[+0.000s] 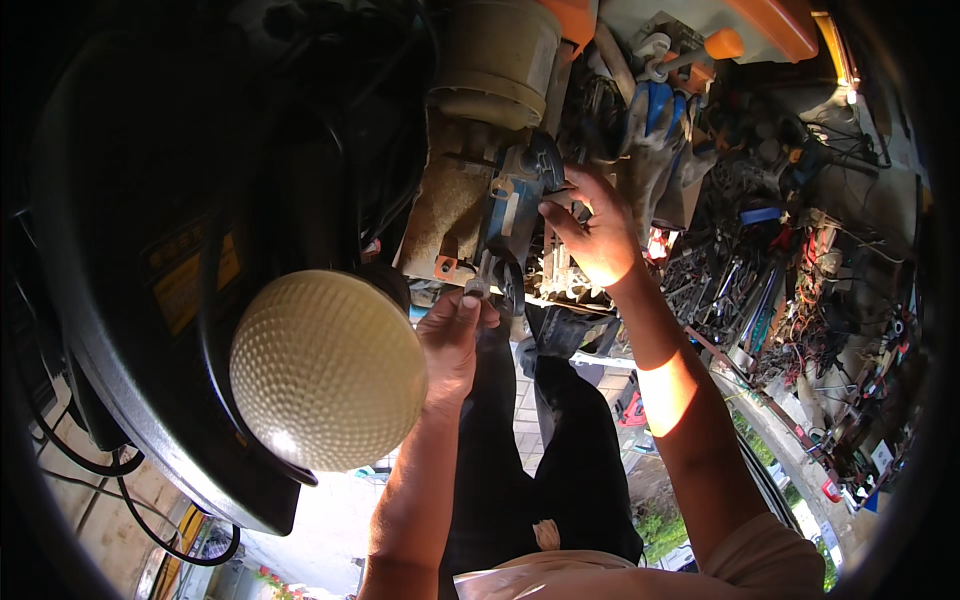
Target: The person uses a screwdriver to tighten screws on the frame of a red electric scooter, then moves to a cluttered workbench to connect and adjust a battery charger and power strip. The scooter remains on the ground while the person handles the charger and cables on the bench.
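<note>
My left hand (pixel 452 326) pinches a small metal piece, apparently the bow of a key (pixel 475 288), at the near end of a key-cutting machine's blue carriage (pixel 511 214). Another key bow (pixel 501 187) stands out from the carriage farther back. My right hand (pixel 600 229) is to the right of the machine, thumb and fingers apart. Its fingertips are close to a black clamp knob (pixel 547 160); I cannot tell whether they touch it. A second black knob (pixel 514 283) is just right of my left fingertips. Metal filings cover the machine's bed (pixel 444 199).
A round dimpled lamp (pixel 328 371) stands close beside my left forearm. Behind the carriage is a beige cylindrical motor housing (pixel 491 60). A dark machine body (pixel 172 247) fills the left. Worn work gloves (pixel 660 142) and heaped tools and wires (pixel 757 285) lie to the right.
</note>
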